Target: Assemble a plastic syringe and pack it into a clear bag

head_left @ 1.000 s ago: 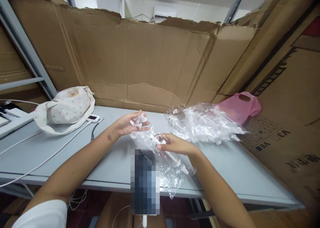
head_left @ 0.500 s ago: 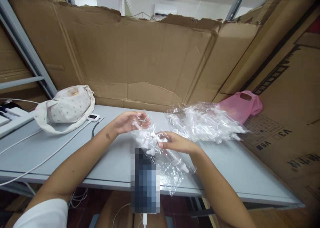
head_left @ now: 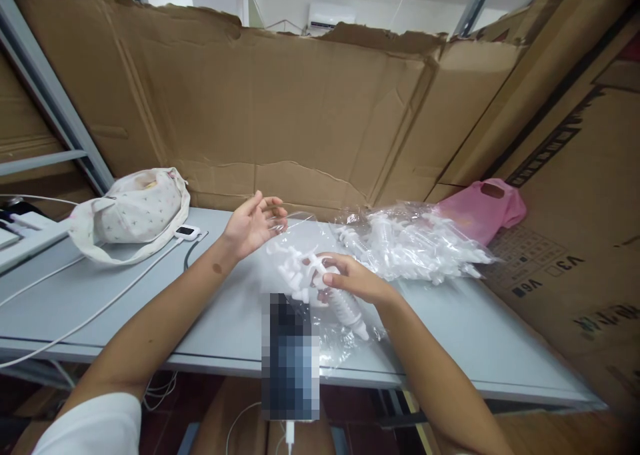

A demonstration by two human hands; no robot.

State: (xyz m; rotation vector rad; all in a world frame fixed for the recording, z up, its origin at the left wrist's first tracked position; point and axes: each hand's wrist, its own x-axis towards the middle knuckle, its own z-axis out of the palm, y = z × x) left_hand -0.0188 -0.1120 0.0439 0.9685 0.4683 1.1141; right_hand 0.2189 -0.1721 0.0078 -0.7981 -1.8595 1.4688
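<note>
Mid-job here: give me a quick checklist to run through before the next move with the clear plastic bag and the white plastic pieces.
1. Right hand has hold of the white plastic pieces and the clear plastic bag: ok, its fingers rest on them.
2. Left hand free: ok, open, palm up, holding nothing solid.
3. Bag mouth open: cannot tell, the film is too clear.
4. Bag fully on the grey table: not ok, its lower end reaches the front edge.
5. Pile of clear bagged white parts out of the way: ok, to the right.

Floral cloth bag [head_left: 133, 214], pink bag [head_left: 483, 208] — cardboard wall [head_left: 280, 115], perhaps charger [head_left: 186, 232].
</note>
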